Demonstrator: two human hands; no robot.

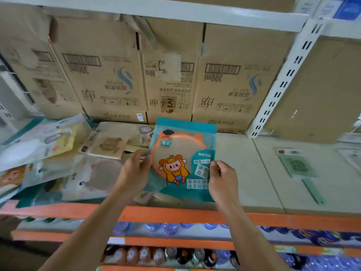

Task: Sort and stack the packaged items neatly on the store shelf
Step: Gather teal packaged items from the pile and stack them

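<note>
I hold a teal mirror package [181, 153] upright over the shelf [244, 173]; it shows an orange round mirror and a cartoon figure. My left hand [134, 171] grips its left edge and my right hand [222, 180] grips its right edge. A loose heap of flat packaged items [58, 163] covers the shelf's left part, some overlapping and tilted. A tan flat package [106, 145] lies behind my left hand. Another small package [156, 198] peeks out under the held one.
Cardboard boxes [109, 75] line the back of the shelf. A green comb package [298, 169] lies at the right. A white slotted upright [281, 85] divides the bays. The shelf's orange front edge [175, 214] runs below; bottles [170, 255] fill lower shelves.
</note>
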